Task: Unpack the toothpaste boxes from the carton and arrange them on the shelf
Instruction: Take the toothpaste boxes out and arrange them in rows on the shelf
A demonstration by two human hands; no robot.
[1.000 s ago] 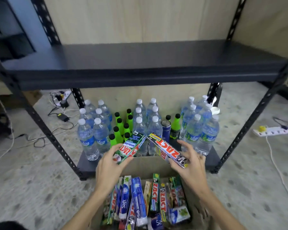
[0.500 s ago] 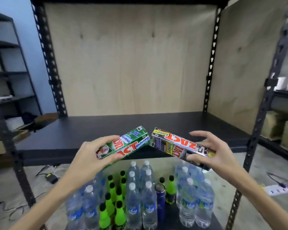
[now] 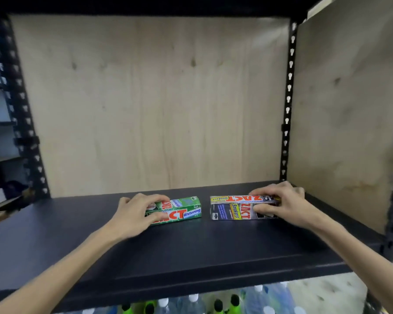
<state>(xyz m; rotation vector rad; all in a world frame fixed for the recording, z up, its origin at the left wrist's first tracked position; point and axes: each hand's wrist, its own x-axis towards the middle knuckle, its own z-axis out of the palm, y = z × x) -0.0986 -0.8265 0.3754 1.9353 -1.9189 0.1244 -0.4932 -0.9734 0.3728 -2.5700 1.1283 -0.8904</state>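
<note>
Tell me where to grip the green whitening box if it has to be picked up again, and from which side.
Grip the green whitening box across its narrow width near the free right end, coming from above. It lies flat lengthwise on the shelf, and the left hand covers its left end.

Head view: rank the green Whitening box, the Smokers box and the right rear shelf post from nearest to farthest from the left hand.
1. Green Whitening box: gripped by the left hand, left of centre on the shelf.
2. Smokers box: to its right, held by the right hand.
3. Right rear shelf post: back right corner.
</note>
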